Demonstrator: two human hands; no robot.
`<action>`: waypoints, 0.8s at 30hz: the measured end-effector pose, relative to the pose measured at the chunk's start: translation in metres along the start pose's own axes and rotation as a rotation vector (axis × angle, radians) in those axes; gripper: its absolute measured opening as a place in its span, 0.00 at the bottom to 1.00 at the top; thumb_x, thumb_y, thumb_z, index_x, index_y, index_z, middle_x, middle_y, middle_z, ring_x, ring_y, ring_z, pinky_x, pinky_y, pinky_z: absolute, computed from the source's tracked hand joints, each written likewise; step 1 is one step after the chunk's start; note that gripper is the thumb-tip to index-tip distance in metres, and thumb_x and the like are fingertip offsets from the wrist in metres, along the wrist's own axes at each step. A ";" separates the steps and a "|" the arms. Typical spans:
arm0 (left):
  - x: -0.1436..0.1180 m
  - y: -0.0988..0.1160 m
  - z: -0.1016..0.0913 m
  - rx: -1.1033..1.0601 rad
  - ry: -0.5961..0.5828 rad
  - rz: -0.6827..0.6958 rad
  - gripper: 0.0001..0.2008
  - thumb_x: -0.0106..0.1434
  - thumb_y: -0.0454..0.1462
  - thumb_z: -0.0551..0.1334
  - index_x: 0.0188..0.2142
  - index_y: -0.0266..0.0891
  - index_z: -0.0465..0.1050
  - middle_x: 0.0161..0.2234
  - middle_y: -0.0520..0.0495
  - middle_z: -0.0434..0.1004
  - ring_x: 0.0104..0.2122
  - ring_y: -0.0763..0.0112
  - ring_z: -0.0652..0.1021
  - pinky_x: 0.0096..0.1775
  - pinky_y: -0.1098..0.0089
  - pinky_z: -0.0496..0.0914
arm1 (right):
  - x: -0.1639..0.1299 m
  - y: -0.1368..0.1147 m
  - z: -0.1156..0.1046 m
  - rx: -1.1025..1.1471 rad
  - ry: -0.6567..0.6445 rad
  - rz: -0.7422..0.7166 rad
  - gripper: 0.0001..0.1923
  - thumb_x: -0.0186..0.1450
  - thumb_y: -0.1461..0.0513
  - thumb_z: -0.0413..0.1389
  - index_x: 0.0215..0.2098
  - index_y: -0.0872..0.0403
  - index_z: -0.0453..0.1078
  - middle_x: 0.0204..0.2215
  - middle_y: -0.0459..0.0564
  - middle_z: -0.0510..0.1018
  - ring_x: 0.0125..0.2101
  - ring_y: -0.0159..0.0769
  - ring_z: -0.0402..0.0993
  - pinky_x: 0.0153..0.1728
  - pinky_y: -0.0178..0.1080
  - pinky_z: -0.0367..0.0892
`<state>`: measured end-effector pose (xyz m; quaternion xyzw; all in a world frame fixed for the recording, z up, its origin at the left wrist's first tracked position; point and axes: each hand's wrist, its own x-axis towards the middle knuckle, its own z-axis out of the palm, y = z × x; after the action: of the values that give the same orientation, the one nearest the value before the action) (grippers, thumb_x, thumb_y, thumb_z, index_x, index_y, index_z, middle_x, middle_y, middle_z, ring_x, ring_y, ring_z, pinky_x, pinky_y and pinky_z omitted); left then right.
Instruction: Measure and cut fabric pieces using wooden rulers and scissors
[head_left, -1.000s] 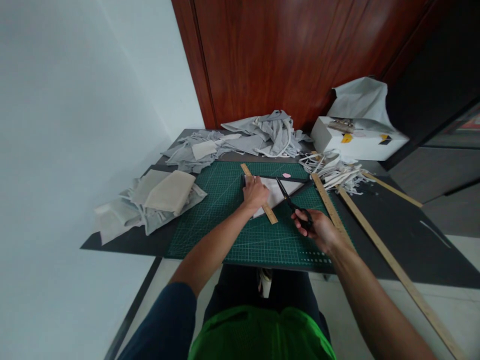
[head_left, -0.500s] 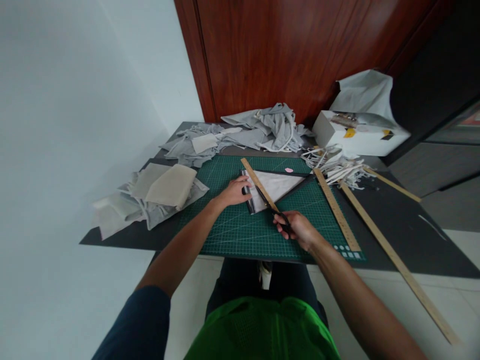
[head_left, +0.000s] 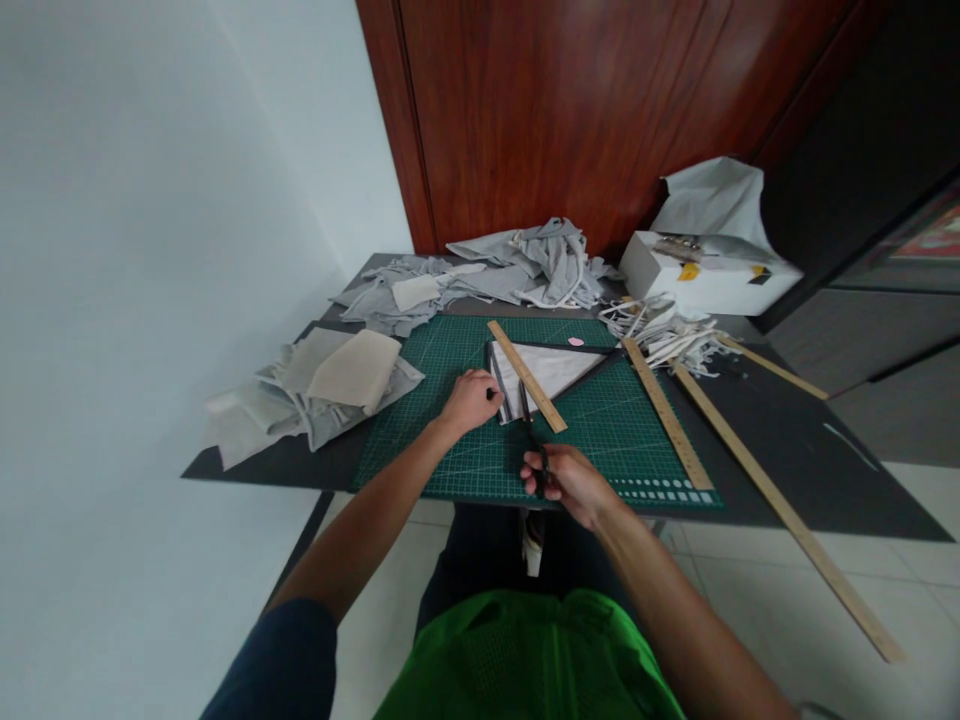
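My right hand (head_left: pixel 559 482) grips black scissors (head_left: pixel 535 450) by the handles, near the front edge of the green cutting mat (head_left: pixel 465 465). The blades point away from me and reach the lower left part of a white, black-edged triangular cloth piece (head_left: pixel 553 368). A short wooden ruler (head_left: pixel 525 375) lies slanted across that piece. My left hand (head_left: pixel 471 400) is at the triangle's left edge, fingers curled together; a small dark spot shows at the fingertips, and I cannot tell what it is.
Grey fabric pieces (head_left: pixel 555 262) heap at the back, beige and grey ones (head_left: pixel 356 370) at left. Thin white strips (head_left: pixel 667 330) lie at right, before a white box (head_left: pixel 697 280). Another wooden ruler (head_left: pixel 667 415) and a long wooden strip (head_left: pixel 784 510), overhanging the table, lie to the right.
The scissors have drawn back toward me and turned to point more straight ahead, off the short ruler. My left hand has slid down the triangle's edge, and its fingers have curled in.
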<state>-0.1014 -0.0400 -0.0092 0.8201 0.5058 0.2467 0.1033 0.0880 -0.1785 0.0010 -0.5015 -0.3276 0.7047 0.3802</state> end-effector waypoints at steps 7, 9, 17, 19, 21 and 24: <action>-0.024 0.018 0.012 0.025 0.026 -0.084 0.05 0.60 0.39 0.69 0.32 0.41 0.80 0.41 0.44 0.79 0.46 0.57 0.77 0.56 0.55 0.67 | -0.018 0.017 0.012 0.068 -0.029 -0.045 0.15 0.51 0.57 0.69 0.27 0.57 0.71 0.23 0.46 0.74 0.18 0.24 0.66 0.13 0.28 0.40; -0.027 0.017 0.015 -0.017 0.041 -0.109 0.03 0.60 0.37 0.68 0.34 0.41 0.80 0.43 0.44 0.79 0.48 0.58 0.77 0.57 0.56 0.66 | -0.024 0.022 0.012 0.066 -0.012 -0.045 0.18 0.51 0.55 0.70 0.27 0.56 0.69 0.22 0.45 0.73 0.16 0.24 0.64 0.13 0.28 0.38; -0.030 0.010 0.016 -0.088 0.086 -0.081 0.05 0.59 0.32 0.65 0.35 0.40 0.79 0.45 0.44 0.81 0.50 0.60 0.77 0.59 0.57 0.66 | -0.050 0.044 0.006 0.018 0.029 -0.038 0.21 0.55 0.46 0.64 0.29 0.55 0.68 0.19 0.43 0.71 0.13 0.24 0.62 0.12 0.30 0.35; -0.031 0.010 0.017 -0.080 0.099 -0.080 0.05 0.59 0.32 0.65 0.35 0.41 0.79 0.45 0.45 0.81 0.50 0.60 0.77 0.59 0.56 0.66 | -0.057 0.049 0.003 0.005 0.027 -0.029 0.23 0.55 0.44 0.63 0.30 0.55 0.68 0.18 0.43 0.71 0.13 0.25 0.62 0.12 0.30 0.34; -0.031 0.010 0.019 -0.075 0.115 -0.075 0.05 0.59 0.32 0.64 0.35 0.41 0.78 0.45 0.45 0.81 0.50 0.60 0.78 0.59 0.56 0.67 | -0.063 0.052 0.000 -0.008 0.020 -0.024 0.24 0.55 0.42 0.63 0.30 0.55 0.68 0.18 0.43 0.72 0.13 0.25 0.62 0.13 0.30 0.34; -0.032 0.010 0.020 -0.075 0.134 -0.072 0.05 0.59 0.32 0.64 0.34 0.42 0.78 0.44 0.45 0.81 0.50 0.59 0.78 0.59 0.55 0.67 | -0.070 0.054 -0.002 -0.015 0.003 -0.018 0.27 0.55 0.40 0.63 0.31 0.55 0.68 0.18 0.43 0.73 0.13 0.25 0.63 0.12 0.30 0.34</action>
<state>-0.0949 -0.0711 -0.0313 0.7788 0.5310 0.3157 0.1086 0.0934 -0.2660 -0.0131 -0.5024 -0.3366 0.6982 0.3832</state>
